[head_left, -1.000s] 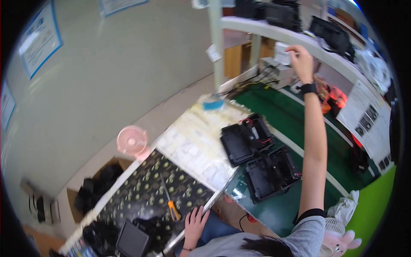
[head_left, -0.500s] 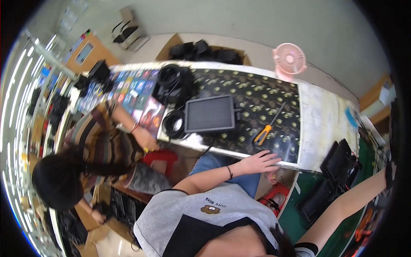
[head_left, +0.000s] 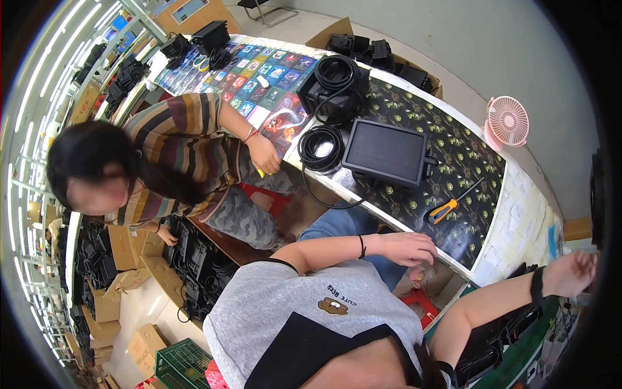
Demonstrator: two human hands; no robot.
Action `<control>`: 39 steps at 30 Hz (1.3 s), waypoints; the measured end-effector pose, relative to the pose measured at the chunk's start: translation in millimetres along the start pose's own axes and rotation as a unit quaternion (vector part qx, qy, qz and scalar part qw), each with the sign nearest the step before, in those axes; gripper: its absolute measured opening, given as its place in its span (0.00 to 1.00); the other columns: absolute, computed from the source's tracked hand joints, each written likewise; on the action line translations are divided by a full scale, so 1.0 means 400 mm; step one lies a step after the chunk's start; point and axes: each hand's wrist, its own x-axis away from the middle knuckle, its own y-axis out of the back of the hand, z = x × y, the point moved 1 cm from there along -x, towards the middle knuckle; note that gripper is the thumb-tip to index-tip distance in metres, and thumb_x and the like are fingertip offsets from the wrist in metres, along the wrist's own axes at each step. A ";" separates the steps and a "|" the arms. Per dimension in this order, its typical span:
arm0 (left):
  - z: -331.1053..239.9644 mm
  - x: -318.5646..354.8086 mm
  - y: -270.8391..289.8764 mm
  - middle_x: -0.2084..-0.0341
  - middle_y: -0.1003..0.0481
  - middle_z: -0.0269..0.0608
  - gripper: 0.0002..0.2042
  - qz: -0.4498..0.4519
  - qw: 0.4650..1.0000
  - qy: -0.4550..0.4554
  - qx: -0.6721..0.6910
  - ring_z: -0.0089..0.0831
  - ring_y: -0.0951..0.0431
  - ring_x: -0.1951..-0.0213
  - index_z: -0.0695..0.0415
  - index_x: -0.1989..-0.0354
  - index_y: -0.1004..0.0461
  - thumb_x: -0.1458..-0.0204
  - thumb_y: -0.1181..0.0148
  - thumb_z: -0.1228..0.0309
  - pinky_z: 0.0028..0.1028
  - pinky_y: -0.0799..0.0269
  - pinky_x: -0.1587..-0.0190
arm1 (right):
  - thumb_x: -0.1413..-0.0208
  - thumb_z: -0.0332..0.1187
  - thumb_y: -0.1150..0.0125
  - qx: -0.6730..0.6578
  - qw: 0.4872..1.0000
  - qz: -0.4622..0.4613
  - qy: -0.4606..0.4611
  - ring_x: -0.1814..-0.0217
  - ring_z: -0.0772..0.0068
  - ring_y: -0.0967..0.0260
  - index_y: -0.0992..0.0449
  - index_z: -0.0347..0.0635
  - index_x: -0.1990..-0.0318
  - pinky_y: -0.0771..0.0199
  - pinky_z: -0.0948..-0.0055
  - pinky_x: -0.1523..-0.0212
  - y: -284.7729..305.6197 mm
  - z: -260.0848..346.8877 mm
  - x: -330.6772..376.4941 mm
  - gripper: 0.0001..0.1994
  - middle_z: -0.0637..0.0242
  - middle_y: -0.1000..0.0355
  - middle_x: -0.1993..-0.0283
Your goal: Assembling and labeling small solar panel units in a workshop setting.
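Note:
My left hand (head_left: 407,248) is at the near edge of the table, its fingers loosely bent and pointing down, with nothing visible in them. Out at the right rim, my right hand (head_left: 570,273) is raised with its fingers curled in; what they hold, if anything, I cannot make out. On the dark patterned mat (head_left: 453,136) lies a black framed rectangular panel (head_left: 386,150) with a bracket on its side. A coil of black cable (head_left: 321,148) rests against its left. To the panel's right is a screwdriver (head_left: 443,211) with an orange and black handle.
A co-worker in a striped top (head_left: 175,136) sits at the left. Behind the coil stands a black device (head_left: 334,84) topped with looped cable. A pink fan (head_left: 507,121) is at the far right corner. Cartons and a green crate (head_left: 184,365) fill the lower left.
My view has turned, so the table sits further right. My left hand has come off the mat to its edge, fingers now bent. My right hand has risen from the far right side.

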 end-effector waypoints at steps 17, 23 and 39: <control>-0.014 0.054 0.092 0.85 0.38 0.34 0.18 -0.106 0.985 -0.008 -0.139 0.32 0.29 0.79 0.54 0.86 0.38 0.51 0.34 0.70 0.31 0.32 0.80 | 0.38 0.26 0.51 0.180 0.921 -0.262 -0.226 0.68 0.81 0.42 0.27 0.38 0.61 0.41 0.81 0.69 0.059 -0.178 0.486 0.05 0.62 0.30 0.52; -0.002 0.049 0.087 0.88 0.36 0.32 0.17 -0.111 0.978 -0.019 -0.174 0.30 0.29 0.82 0.53 0.87 0.36 0.50 0.34 0.70 0.30 0.34 0.82 | 0.39 0.26 0.50 0.244 0.894 -0.264 -0.267 0.67 0.83 0.40 0.25 0.40 0.60 0.41 0.82 0.68 0.022 -0.189 0.549 0.06 0.69 0.28 0.58; 0.000 0.009 0.136 0.89 0.40 0.34 0.20 -0.117 0.973 0.019 -0.197 0.31 0.34 0.86 0.54 0.88 0.40 0.54 0.32 0.79 0.31 0.41 0.85 | 0.47 0.31 0.35 0.486 0.799 0.160 -0.317 0.67 0.73 0.29 0.18 0.48 0.59 0.28 0.76 0.67 -0.114 -0.260 0.710 0.08 0.65 0.31 0.50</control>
